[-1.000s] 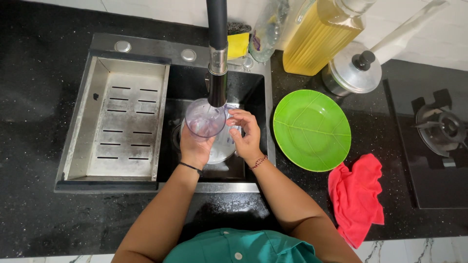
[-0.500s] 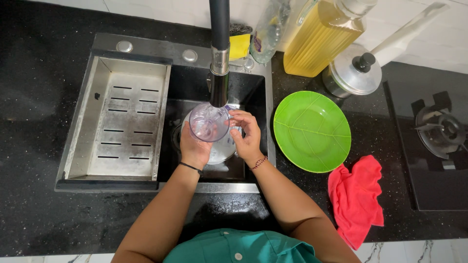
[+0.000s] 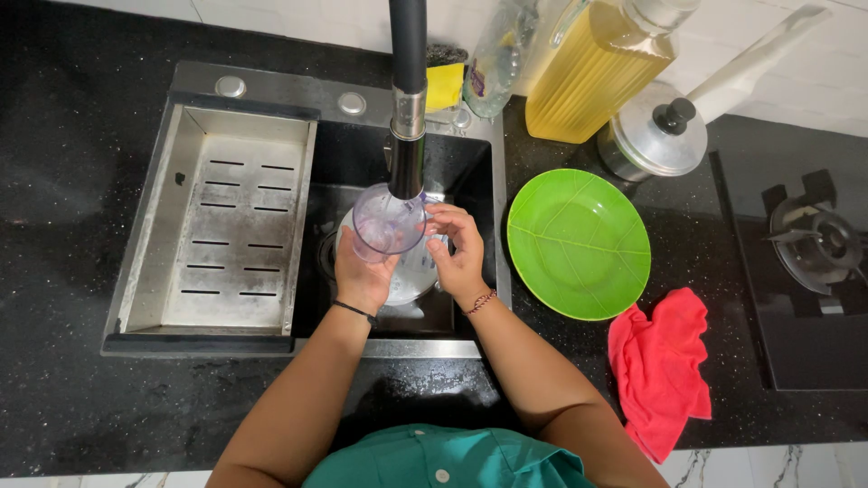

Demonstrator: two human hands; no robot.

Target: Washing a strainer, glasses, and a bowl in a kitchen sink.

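Tumbler (image 3: 387,222), clear and purplish, sat over the sink (image 3: 470,181) right beneath the black tap (image 3: 407,108), mouth tipped toward the camera, the left hand (image 3: 363,271) clamped under its base while the right hand (image 3: 457,248), fingers loosely curled, touched its right rim.

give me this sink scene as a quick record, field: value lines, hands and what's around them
left hand: holds clear tumbler under black tap
right hand: at the tumbler's rim
sink: steel vessel under the hands, slotted drain tray on the left
counter: green plate, red cloth, lidded steel pot, yellow oil bottle
far right: gas burner
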